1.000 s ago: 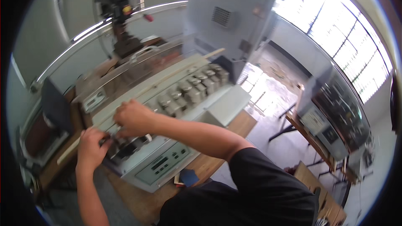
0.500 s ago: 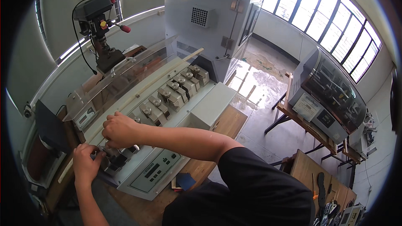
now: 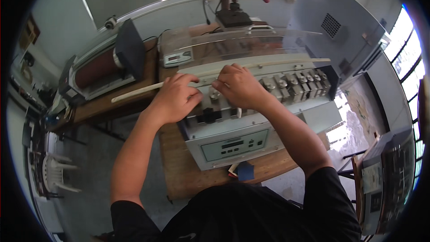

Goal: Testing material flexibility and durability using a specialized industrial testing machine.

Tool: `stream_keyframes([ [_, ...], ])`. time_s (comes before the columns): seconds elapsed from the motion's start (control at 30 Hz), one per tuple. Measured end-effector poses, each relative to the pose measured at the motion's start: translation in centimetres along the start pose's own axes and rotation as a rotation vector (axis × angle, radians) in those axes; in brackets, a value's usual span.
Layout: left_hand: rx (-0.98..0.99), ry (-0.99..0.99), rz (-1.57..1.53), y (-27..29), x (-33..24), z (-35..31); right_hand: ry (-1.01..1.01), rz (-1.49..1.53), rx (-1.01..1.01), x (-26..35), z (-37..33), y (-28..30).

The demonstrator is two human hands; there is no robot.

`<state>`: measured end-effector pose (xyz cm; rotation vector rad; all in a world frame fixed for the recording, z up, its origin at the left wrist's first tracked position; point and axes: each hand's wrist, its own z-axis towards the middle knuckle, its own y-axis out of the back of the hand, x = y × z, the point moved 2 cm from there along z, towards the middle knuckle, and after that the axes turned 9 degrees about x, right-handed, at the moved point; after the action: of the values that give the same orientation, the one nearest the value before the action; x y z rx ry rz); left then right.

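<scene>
Both hands are over the left end of a pale bench machine (image 3: 224,132) with a row of metal clamp blocks (image 3: 293,85) topped by round knobs. My left hand (image 3: 177,98) is beside the leftmost block, its fingers curved and thumb apart from them, with nothing visible between. My right hand (image 3: 239,86) has its fingers bent together over the clamps, close to a round knob (image 3: 215,94); what the fingertips grip, if anything, is hidden. A small white piece (image 3: 238,113) sticks out below the right hand. Behind both hands runs a long cream-coloured bar (image 3: 139,91).
A raised clear cover (image 3: 251,45) stands behind the clamps. A control panel (image 3: 235,144) is on the machine's front, and a blue piece (image 3: 246,170) lies on the wooden table (image 3: 174,161). A roller machine (image 3: 96,69) stands left, a drill press (image 3: 234,15) behind, and a grey cabinet (image 3: 336,13) right.
My view has swung left and the machine now lies more level before me. My left hand's fingers have come away from the end clamp; my right hand stays over the clamps.
</scene>
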<state>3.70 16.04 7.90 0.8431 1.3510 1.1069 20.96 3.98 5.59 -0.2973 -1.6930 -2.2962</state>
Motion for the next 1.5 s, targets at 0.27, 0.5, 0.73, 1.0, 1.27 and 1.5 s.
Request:
stream_keyframes([
  [0.27,0.014,0.079,-0.014,-0.3,0.3,0.5,-0.077,0.042,0.068,0.5,0.0,1.2],
  [0.5,-0.087,0.073,0.01,-0.2,0.8,0.9,0.053,0.043,-0.079,0.2,-0.7,-0.6],
  [0.73,0.016,-0.002,-0.228,-0.2,0.8,1.0,-0.171,0.015,0.037,0.5,-0.4,1.1],
  [1.0,0.002,0.007,-0.349,-0.8,0.8,1.0,-0.069,0.027,0.019,0.4,-0.9,0.7],
  [1.27,0.087,0.128,-0.092,-1.4,1.3,0.3,-0.051,0.016,0.218,1.0,-0.8,0.4],
  [1.5,0.275,0.196,-0.015,-1.0,0.8,0.8,-0.081,0.0,0.43,0.8,0.2,0.0],
])
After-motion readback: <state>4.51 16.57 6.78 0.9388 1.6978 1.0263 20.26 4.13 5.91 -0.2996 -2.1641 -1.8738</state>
